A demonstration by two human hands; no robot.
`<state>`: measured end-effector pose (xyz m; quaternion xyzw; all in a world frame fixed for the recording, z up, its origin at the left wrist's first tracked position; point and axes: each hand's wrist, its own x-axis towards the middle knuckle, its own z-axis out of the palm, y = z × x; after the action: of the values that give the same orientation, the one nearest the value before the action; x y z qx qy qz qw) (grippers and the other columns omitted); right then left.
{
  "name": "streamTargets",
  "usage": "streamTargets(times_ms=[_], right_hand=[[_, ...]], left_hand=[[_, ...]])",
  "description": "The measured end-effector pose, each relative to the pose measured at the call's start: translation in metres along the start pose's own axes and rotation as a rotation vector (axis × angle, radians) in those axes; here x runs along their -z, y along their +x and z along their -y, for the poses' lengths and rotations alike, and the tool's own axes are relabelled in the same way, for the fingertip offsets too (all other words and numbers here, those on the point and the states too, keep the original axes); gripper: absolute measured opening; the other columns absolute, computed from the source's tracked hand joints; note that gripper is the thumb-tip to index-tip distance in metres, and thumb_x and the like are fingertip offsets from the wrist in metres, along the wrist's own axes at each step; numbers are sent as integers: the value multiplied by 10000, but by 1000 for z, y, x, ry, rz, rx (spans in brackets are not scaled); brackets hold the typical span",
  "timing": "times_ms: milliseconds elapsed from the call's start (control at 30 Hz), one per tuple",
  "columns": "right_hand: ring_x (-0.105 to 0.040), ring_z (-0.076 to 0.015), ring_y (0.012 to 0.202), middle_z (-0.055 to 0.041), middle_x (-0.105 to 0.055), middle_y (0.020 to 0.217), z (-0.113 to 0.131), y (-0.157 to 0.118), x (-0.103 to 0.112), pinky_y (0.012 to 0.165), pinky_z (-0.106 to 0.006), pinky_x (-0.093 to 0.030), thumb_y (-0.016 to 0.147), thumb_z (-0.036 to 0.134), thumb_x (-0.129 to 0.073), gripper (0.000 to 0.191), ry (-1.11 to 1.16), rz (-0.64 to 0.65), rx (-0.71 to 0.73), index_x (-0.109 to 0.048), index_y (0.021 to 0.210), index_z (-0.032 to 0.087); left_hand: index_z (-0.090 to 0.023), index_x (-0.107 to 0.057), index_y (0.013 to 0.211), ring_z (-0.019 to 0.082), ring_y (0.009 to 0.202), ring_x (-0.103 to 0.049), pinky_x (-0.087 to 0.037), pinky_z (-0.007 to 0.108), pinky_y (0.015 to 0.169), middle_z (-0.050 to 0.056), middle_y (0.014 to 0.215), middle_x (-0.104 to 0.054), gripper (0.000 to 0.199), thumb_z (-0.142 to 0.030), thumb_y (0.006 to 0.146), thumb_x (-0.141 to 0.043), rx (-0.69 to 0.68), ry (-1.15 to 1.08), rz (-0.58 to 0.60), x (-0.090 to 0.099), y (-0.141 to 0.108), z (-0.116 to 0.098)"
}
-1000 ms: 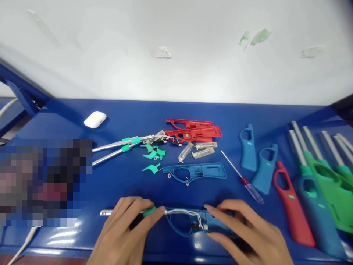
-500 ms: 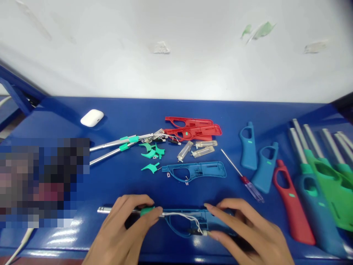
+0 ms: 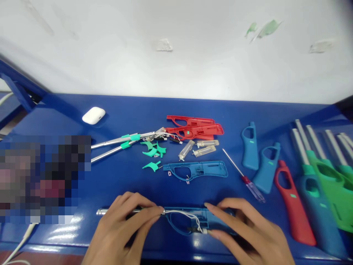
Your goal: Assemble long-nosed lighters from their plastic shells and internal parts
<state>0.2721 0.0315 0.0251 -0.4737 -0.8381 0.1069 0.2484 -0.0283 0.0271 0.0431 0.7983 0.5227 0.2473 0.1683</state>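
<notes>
At the front of the blue table, my left hand (image 3: 124, 224) is closed around a metal lighter tube (image 3: 102, 212), thumb and fingers pinched near its inner end. White wires (image 3: 184, 212) run from there to a small black-and-white igniter (image 3: 196, 230). Under them lies an open blue lighter shell half (image 3: 203, 217). My right hand (image 3: 248, 228) grips this shell at its handle end, with its thumb touching the igniter's white tip. Behind the hands lies another blue shell half (image 3: 211, 169), beside teal triggers (image 3: 151, 166) and clear fuel tanks (image 3: 204, 151).
Red shell halves (image 3: 206, 129) and wired metal tubes (image 3: 110, 143) lie farther back. A screwdriver (image 3: 252, 188), blue shell pieces (image 3: 249, 151), a red one (image 3: 296, 217) and several long lighters (image 3: 320, 217) are at right. A white earbud case (image 3: 93, 115) sits back left; the left side is blurred out.
My left fingers have closed farther over the tube, covering its teal collar. My right hand keeps its place on the shell. The view has shifted slightly.
</notes>
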Motion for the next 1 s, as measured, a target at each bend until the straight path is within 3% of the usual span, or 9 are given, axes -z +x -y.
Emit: streamTargets(times_ms=[300, 533, 700, 867, 1000], right_hand=[[-652, -51, 544, -29, -737, 977, 2, -1, -1, 534, -164, -566, 1081, 460, -542, 322, 13, -16, -16, -793, 1198, 294], [-669, -62, 556, -29, -748, 962, 3, -1, 2, 533, -162, -569, 1079, 463, -540, 330, 20, -19, -20, -804, 1176, 290], [-673, -65, 557, -33, -746, 972, 4, 1, 1, 527, -166, -571, 1071, 472, -555, 326, 9, -13, -29, -803, 1178, 289], [-707, -93, 592, -42, -747, 969, 4, 0, 0, 556, -195, -603, 1074, 475, -544, 333, -21, -29, -21, -805, 1167, 289], [-717, -98, 596, -44, -749, 970, 4, 0, 0, 554, -194, -602, 1077, 477, -537, 339, -32, -32, -13, -808, 1160, 291]], left_hand=[[-280, -701, 1168, 164, 871, -644, -551, 310, 740, 15, 1031, -690, 345, -63, 981, -510, -59, 105, 71, -1, -4, 1], [-268, -718, 1149, 172, 851, -654, -559, 303, 702, 31, 1037, -697, 374, -46, 952, -489, -111, 172, -16, -2, 2, -4], [-295, -734, 1139, 123, 884, -678, -578, 217, 729, 11, 1064, -678, 323, -112, 1028, -492, -52, 109, 10, -3, 2, -1], [-321, -691, 1260, 78, 934, -708, -570, 136, 854, -17, 1115, -650, 229, -384, 1078, -566, 75, 47, -71, -6, -10, 4], [-292, -704, 1116, 80, 977, -691, -551, 141, 905, -5, 1157, -611, 130, -234, 1054, -606, 82, -61, -42, -8, -22, 10]])
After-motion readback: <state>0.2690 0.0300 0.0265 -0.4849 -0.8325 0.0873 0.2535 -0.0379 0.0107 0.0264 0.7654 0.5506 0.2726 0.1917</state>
